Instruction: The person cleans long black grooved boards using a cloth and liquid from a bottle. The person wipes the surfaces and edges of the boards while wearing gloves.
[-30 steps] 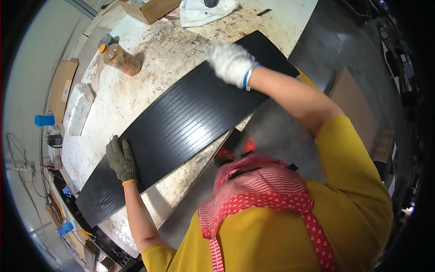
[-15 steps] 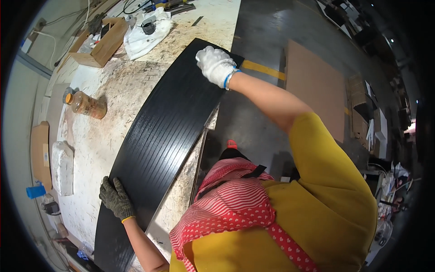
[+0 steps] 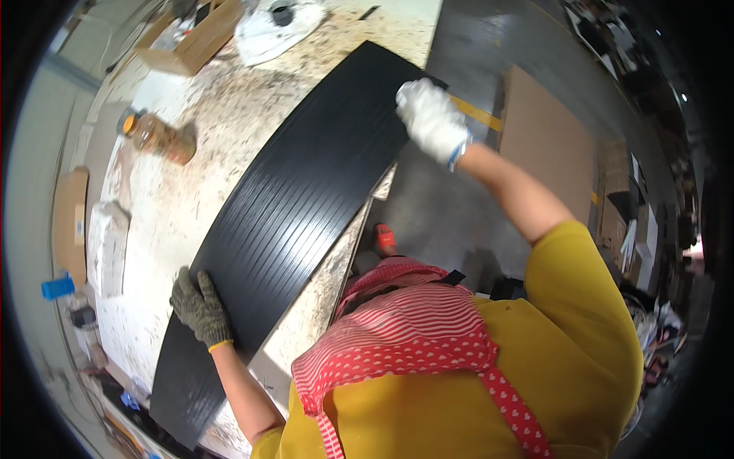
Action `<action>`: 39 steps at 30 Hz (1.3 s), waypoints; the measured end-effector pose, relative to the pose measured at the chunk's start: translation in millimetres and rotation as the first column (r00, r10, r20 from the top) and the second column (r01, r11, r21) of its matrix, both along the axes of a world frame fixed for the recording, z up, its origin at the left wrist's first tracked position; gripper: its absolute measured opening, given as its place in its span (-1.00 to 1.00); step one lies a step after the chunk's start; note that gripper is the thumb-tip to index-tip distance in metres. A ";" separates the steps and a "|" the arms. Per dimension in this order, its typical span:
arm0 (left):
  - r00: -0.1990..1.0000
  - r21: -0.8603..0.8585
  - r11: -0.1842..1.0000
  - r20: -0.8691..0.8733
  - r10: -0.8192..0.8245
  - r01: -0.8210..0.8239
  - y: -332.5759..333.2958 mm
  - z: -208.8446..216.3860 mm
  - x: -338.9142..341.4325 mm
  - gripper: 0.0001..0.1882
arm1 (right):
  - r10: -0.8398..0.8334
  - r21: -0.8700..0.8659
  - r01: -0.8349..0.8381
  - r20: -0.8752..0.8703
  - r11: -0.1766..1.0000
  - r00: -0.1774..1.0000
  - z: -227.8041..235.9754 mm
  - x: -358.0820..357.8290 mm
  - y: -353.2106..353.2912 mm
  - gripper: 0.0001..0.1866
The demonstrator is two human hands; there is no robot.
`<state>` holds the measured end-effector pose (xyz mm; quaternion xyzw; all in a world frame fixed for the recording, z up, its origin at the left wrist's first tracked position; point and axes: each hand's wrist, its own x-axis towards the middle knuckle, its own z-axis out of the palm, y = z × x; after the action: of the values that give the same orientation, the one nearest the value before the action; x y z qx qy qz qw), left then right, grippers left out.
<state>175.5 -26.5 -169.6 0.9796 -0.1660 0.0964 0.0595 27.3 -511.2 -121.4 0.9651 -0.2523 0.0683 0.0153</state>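
Observation:
A long black panel [image 3: 287, 191] with fine ribs across it lies slantwise over the stained white worktable. My left hand [image 3: 200, 310], in a dark grey-green knit glove, rests flat near the panel's left edge with its fingers extended. My right hand [image 3: 430, 121], in a white glove, is closed at the far right edge of the panel. Its fingers are curled and slightly blurred; whatever they hold, if anything, is hidden. From this angle I cannot tell whether that hand touches the panel.
An orange-capped plastic bottle [image 3: 159, 139] stands left of the panel. Behind it are a wooden box [image 3: 187, 47] and a white cloth [image 3: 277, 34] with a dark ring-shaped piece [image 3: 281, 13]. A white wrapped block [image 3: 107, 249] lies far left. Brown board [image 3: 547, 145] is on the right.
My right hand has moved from the panel's top surface to its right edge, in a fist throughout. The left hand stays on the panel. The whole view has shifted.

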 end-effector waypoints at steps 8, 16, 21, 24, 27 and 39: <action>0.999 0.061 0.998 0.026 0.025 -0.027 1.9 2.7 -2.0 -0.53 | 0.190 0.149 -0.174 -0.102 0.973 0.976 14.3 55.7 -21.7 -0.80; 0.997 0.027 0.997 -0.038 0.068 -0.067 -11.5 7.6 -5.1 -0.54 | 0.718 0.097 -0.712 -0.084 0.696 0.691 -23.1 105.1 157.1 -0.65; 0.997 -0.005 0.997 -0.016 0.078 -0.078 0.0 4.0 -9.4 -0.55 | 0.376 0.139 -0.361 -0.098 0.922 0.922 10.1 128.7 22.3 -0.78; 0.998 -0.021 1.000 0.059 0.008 -0.007 -8.6 4.9 0.7 -0.57 | 0.241 -0.035 -0.241 0.265 0.970 0.934 -18.7 129.6 -22.3 -0.76; 0.999 -0.007 0.999 0.022 0.043 -0.043 -1.7 3.9 1.3 -0.56 | 0.580 0.112 -0.587 0.090 0.802 0.809 -7.7 112.7 116.3 -0.78; 0.979 0.332 0.934 -0.101 0.178 -0.135 358.5 -47.3 51.3 -0.55 | -0.106 0.049 0.098 0.192 0.994 0.976 -21.0 86.5 27.8 -0.66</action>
<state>226.7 332.0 -216.9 0.9903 -0.0966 0.0087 -0.0990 113.9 -483.4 -142.4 0.9397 -0.3031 0.1565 -0.0247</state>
